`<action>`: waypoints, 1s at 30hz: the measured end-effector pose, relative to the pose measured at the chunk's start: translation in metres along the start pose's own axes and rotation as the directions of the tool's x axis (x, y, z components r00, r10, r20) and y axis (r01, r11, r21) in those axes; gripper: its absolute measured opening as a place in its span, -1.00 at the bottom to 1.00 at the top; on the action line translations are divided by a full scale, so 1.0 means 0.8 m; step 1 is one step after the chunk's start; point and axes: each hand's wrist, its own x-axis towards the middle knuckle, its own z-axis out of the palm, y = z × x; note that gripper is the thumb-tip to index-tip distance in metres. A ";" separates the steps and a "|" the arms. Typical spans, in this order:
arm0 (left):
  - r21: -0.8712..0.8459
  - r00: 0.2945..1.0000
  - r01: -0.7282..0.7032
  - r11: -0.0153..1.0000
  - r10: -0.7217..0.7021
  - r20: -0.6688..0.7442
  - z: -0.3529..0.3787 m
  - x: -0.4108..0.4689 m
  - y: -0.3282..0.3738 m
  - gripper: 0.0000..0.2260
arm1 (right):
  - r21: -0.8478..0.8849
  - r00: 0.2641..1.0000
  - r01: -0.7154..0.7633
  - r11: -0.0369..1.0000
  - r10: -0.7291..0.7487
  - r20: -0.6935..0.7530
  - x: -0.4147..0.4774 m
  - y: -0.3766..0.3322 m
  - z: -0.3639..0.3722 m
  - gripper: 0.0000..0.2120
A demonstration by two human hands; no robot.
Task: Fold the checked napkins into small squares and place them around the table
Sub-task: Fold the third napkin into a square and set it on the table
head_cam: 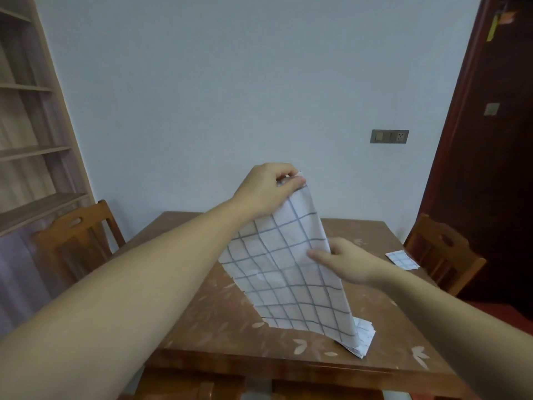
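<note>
Napkin in the air: a white checked napkin with grey lines is held up over the table, slanting down from its top corner towards the front right.
Left hand: the left hand is raised highest, and the top corner of the cloth is pinched between its thumb and curled fingers.
Right hand: the right hand is kept lower and further right; the right edge of the cloth is gripped about halfway down, with the thumb laid on the near face and the fingers hidden behind.
Hands in relation: the two are held well apart, one above the other, both clamped on the same cloth.
Lower end: the bottom corner is let down to a pile of napkins near the table's front right; whether the two touch cannot be told.
Placed piece: a folded napkin is laid flat as a small square at the table's right edge, just before the right chair.
Table top: brown wood is patterned with pale leaf shapes.
Other seat: a left chair is drawn up at the left side.
Background: a shelf unit is seen at the left, a socket panel is mounted on the pale wall, and a dark door is seen at the right.
</note>
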 end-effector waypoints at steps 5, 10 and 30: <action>-0.077 0.979 0.131 0.988 -0.141 -0.145 0.006 -0.002 -0.017 -0.81 | 0.241 0.998 0.005 0.971 0.012 -0.067 0.010 -0.026 -0.023 -0.68; -0.334 0.836 0.435 0.836 -0.513 -0.196 0.029 -0.039 -0.070 -0.47 | 0.491 0.977 -0.019 0.871 0.121 -0.176 0.007 -0.015 -0.046 -0.75; -0.558 0.661 0.729 0.396 -0.618 0.426 0.116 -0.085 -0.075 -0.92 | 0.705 0.851 -0.383 0.597 0.525 0.018 -0.017 0.128 -0.028 -0.80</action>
